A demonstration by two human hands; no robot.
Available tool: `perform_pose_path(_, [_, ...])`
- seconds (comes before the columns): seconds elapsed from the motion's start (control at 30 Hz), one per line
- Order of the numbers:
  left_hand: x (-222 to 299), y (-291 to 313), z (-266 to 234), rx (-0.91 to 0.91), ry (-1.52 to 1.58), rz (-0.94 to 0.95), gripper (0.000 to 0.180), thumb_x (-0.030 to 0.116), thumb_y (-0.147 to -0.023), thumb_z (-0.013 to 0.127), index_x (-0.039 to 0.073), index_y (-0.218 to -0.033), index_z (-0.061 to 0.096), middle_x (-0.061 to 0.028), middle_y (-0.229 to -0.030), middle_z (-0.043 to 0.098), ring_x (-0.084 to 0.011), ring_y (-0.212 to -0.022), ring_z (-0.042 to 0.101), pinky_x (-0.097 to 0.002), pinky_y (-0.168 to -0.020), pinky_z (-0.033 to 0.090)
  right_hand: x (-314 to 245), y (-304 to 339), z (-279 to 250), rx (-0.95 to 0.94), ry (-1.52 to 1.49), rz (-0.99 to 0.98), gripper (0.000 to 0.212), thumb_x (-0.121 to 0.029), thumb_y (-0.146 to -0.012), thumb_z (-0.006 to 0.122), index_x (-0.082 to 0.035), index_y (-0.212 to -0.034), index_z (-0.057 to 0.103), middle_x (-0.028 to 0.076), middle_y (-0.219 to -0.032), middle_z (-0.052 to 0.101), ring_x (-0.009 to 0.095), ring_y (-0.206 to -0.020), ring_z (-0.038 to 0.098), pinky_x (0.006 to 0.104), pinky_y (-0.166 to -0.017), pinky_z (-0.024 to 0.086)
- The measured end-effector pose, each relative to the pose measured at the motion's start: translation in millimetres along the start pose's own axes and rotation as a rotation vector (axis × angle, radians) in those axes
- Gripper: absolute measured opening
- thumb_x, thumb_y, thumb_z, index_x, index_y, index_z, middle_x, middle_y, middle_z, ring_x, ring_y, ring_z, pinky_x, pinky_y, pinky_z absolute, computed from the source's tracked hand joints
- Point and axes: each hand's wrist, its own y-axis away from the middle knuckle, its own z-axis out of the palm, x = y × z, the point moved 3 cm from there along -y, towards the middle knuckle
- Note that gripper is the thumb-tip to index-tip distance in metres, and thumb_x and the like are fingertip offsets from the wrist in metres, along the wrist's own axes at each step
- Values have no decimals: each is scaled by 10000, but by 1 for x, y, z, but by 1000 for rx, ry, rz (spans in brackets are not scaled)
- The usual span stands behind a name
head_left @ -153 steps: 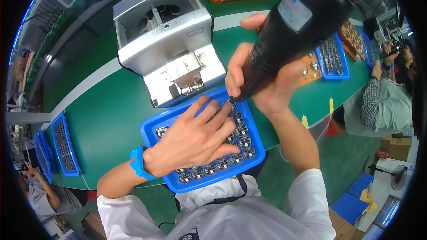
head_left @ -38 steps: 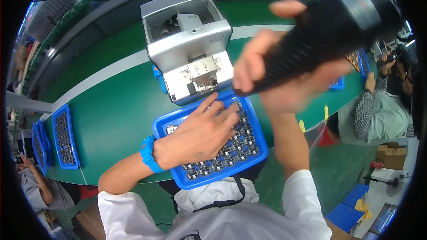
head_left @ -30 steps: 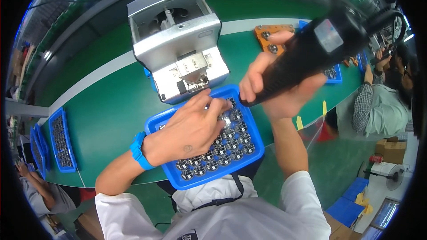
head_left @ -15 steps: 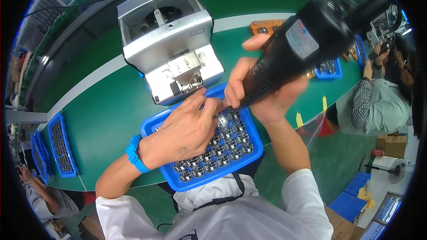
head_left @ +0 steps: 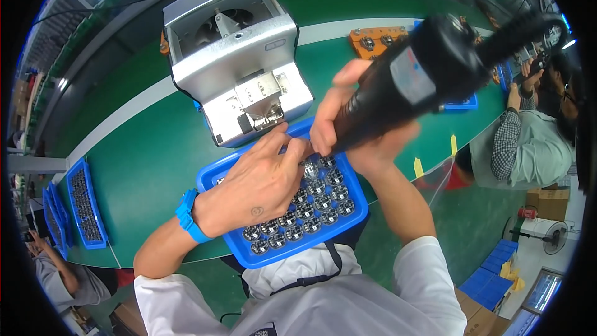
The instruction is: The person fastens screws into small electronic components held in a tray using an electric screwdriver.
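My right hand (head_left: 376, 152) is wrapped around a black electric screwdriver (head_left: 388, 96), which slants down to the left, its cable leaving the upper end. The driver's tip is hidden by my fingers. My left hand (head_left: 264, 177), with a blue wristband (head_left: 186, 214), reaches over a blue tray (head_left: 292, 254), its thumb and fingers drawn together beside the tip. Whatever they pinch cannot be made out. Rows of small round parts (head_left: 305, 210), clear and dark with metallic bits, fill the tray. Just beyond it stands a silver screw feeder (head_left: 249, 62).
On the green bench (head_left: 143, 168), a blue tray of dark parts (head_left: 87, 205) lies far left. An orange fixture (head_left: 368, 43) sits behind the screwdriver. Yellow tape (head_left: 418, 167) marks the right edge. Another person (head_left: 528, 143) works at the right, and another (head_left: 56, 267) at the left.
The screwdriver's upper end has swung slightly down and left, with my right hand shifting a little. The arm inside the feeder has turned. My left hand stays almost still.
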Motion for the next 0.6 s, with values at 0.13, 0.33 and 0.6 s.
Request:
perform_pose_path(0.13, [1, 0, 2, 5, 52, 11, 192, -17, -811, 552, -87, -961, 454, -229, -794, 543, -442, -925, 542, -536, -1060, 365, 3, 6, 8, 9, 9, -130, 850, -808, -757, 523, -19, -1068, 460, 153, -646, 582, 193, -530, 571, 289, -470, 477])
perform_pose_path(0.33, [1, 2, 4, 15, 10, 12, 220, -30, -798, 549, -90, -992, 465, -218, -753, 549, -428, -921, 543, -531, -1079, 347, 0, 4, 7, -157, -124, -39, 994, -773, -772, 545, 60, -1291, 386, 159, -657, 580, 210, -537, 574, 294, -491, 476])
perform_pose_path(0.6, [0, 2, 0, -61, -46, 32, 340, 0, -843, 588, -73, -1158, 482, -191, -1105, 607, -364, -1056, 565, -496, -1077, 386, -42, -27, -4, -168, -194, -368, 1052, -853, -789, 328, -26, -1428, 201, 97, -646, 500, 216, -482, 536, 374, -463, 489])
